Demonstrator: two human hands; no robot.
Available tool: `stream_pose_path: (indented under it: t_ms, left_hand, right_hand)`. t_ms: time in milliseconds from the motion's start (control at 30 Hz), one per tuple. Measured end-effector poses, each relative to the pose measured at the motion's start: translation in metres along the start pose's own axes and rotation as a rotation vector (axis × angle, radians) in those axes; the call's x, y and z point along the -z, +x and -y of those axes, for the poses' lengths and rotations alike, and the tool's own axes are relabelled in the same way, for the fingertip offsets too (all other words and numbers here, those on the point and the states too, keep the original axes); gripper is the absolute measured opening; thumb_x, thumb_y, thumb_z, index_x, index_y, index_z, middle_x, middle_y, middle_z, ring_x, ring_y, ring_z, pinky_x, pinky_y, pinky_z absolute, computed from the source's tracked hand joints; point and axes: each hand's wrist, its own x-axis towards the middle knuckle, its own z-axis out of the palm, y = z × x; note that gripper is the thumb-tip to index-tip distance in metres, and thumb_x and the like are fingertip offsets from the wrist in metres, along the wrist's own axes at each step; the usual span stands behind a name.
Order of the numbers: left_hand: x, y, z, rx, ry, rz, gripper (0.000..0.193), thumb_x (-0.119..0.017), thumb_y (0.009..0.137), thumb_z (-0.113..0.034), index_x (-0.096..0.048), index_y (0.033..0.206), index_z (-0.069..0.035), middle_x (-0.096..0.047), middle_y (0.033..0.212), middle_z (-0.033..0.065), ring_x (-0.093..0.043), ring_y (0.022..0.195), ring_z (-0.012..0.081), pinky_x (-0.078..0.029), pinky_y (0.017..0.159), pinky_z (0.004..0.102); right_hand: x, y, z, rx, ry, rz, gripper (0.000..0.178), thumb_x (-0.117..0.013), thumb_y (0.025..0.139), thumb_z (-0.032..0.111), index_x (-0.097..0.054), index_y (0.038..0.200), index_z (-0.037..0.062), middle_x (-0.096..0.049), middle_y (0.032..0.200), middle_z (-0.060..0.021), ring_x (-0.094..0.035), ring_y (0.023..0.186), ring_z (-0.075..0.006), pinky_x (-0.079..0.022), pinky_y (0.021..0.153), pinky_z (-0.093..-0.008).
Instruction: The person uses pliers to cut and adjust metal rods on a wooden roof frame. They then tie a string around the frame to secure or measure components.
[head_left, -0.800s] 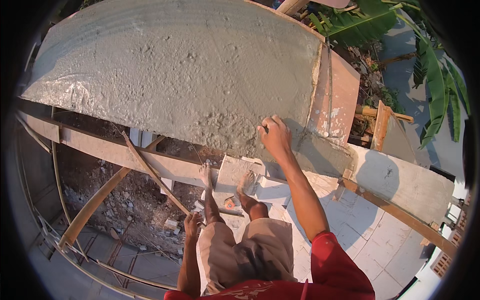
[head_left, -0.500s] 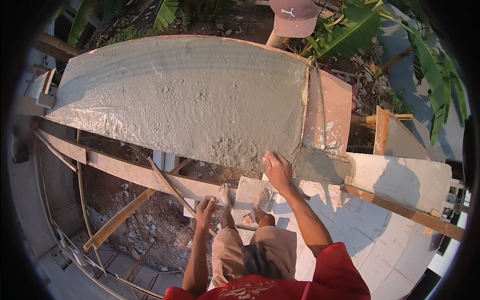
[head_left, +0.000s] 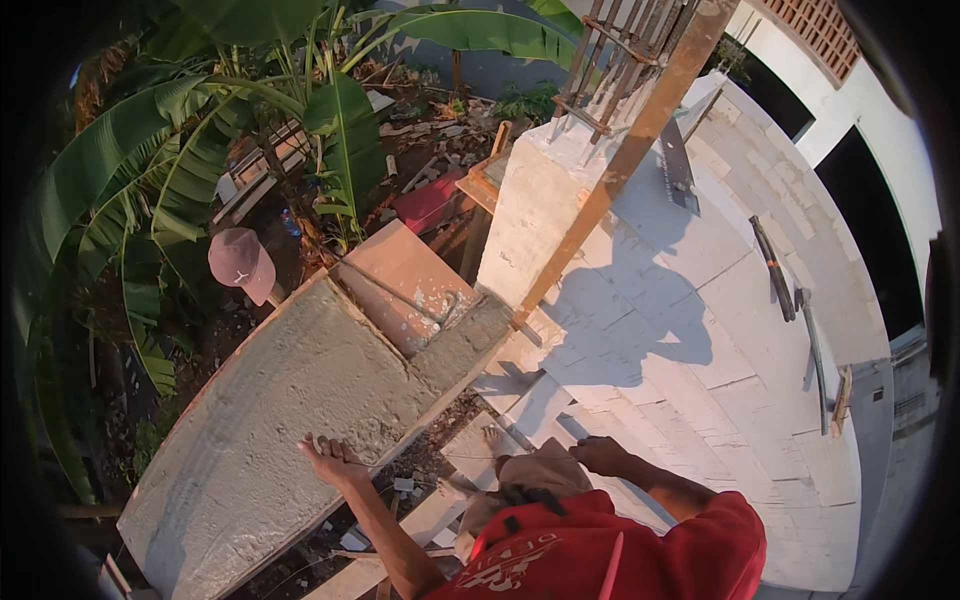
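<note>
Wet grey concrete (head_left: 270, 400) fills a long curved form, its surface rough and pitted. Over its near part is my left hand (head_left: 335, 463), fingers curled and partly closed. A faint thin line shows beside it, but I cannot make out whether the hand holds it. My right hand (head_left: 600, 456) is close to my shorts, above the pale slabs, with its fingers closed. Anything inside that hand is hidden. At the form's right end lies a pinkish board (head_left: 405, 285) with a thin rod across it, bordered by a narrow strip of concrete.
A pale block (head_left: 530, 215) with rebar (head_left: 610, 60) rising from it stands beyond the form. A long wooden beam (head_left: 630, 150) slants past it. Pale slabs (head_left: 750, 400) spread to the right, with dark bars (head_left: 772, 268) on them. A cap (head_left: 242, 262) sits on a post by banana leaves.
The view has swung to the right, bringing in the rebar and more slabs. My left hand has moved out over the concrete; my right hand has drawn back from its edge.
</note>
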Motion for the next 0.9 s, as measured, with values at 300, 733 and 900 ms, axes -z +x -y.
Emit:
stream_pose_path:
  t_ms: [300,733,900]
  left_hand:
    - [-0.168,-0.212,0.127,0.174,0.327,0.814,0.038,-0.041,0.113,-0.043,-0.06,0.107,-0.011,-0.058,0.092,0.0021,-0.055,0.081,0.0131,-0.045,0.073,0.0302]
    - [-0.31,-0.23,0.094,-0.31,0.873,1.454,0.028,-0.067,0.101,-0.018,-0.069,0.127,-0.007,-0.067,0.122,0.0084,-0.065,0.108,0.0202,-0.051,0.097,0.0352]
    - [-0.393,-0.194,0.075,-0.704,0.753,1.302,0.031,-0.07,0.096,-0.012,-0.068,0.126,-0.007,-0.067,0.12,0.0116,-0.07,0.092,0.02,-0.056,0.078,0.0321]
  right_hand:
    - [0.136,0.016,0.071,0.295,0.86,-0.895,0.032,-0.059,0.103,0.016,-0.061,0.132,0.0025,-0.066,0.126,-0.0149,-0.06,0.126,-0.0292,-0.046,0.107,-0.0406]
    - [0.208,0.001,-0.029,0.076,1.582,-1.325,0.03,-0.067,0.103,0.024,-0.066,0.122,0.0019,-0.045,0.071,0.0069,-0.036,0.058,-0.0019,-0.031,0.05,-0.0207]
    - [0.269,0.03,-0.102,0.233,1.709,-1.259,0.035,-0.069,0.102,0.028,-0.065,0.123,0.0006,-0.041,0.072,0.0078,-0.033,0.058,-0.0017,-0.029,0.051,-0.0201]
